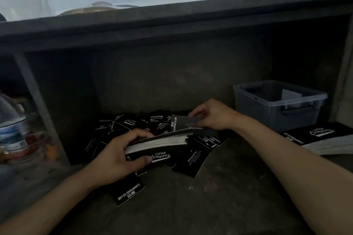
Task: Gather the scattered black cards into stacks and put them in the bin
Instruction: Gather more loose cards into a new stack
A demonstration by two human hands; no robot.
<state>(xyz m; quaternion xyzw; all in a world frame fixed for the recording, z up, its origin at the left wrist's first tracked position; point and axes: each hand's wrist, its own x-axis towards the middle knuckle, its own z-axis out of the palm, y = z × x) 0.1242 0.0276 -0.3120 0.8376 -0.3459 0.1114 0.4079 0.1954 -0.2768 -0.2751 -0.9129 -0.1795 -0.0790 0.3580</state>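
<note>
1. Head view: left hand [118, 158] grips a thick stack of black printed cards with white edges [158, 142]. The thumb is on the near face and the fingers curl over the far side. The stack is tilted, just above the pile.
2. Right hand [210, 114] pinches a single black card [185, 123] between thumb and fingertips, just behind the stack's far end.
3. Scattered black cards with white "Camping Club" lettering [124, 126] lie overlapping on the grey concrete shelf floor [210, 206], under and behind both hands, toward the back wall of the recess.
4. Outliers: one loose black card [128, 192] lies by the left wrist, on the near side of the pile. One curved black card [193, 160] lies just right of the held stack's near end.
5. Open-topped translucent grey plastic bin [277, 101] with a dark handle clip sits at the right rear of the shelf, right of the right hand and apart from it. A pale flat sheet [291, 93] leans inside; cannot tell what else it holds.
6. Second stack of black cards [321, 135], white edges showing, lies flat in front of the bin at the frame's right edge, beside the right forearm.
7. Clear plastic water bottle with a blue-white label [11, 126] stands in the next compartment at left, blurred.
</note>
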